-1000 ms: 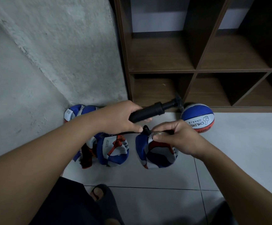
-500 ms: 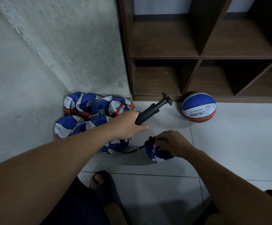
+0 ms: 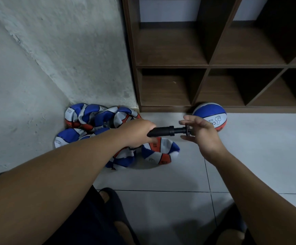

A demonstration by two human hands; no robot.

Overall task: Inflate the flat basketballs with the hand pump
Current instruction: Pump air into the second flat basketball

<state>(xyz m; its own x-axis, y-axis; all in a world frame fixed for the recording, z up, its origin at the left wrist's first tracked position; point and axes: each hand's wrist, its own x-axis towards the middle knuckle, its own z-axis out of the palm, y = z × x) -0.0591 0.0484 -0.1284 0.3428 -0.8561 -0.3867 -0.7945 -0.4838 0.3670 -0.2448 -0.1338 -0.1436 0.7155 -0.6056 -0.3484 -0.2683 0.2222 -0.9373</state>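
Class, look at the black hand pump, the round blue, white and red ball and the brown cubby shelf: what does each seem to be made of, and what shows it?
Black hand pump: probably matt plastic, dull even sheen.
Round blue, white and red ball: likely rubber, printed panels.
Brown cubby shelf: wood or wood-look laminate, grain unclear.

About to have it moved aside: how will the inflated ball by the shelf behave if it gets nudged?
The inflated basketball looks fully round and sits loose on smooth floor tile, so it will probably roll freely at a light push. It lies against the shelf base, so it should go outward or sideways. Unlike the crumpled flat basketballs, it likely holds its shape when gripped.
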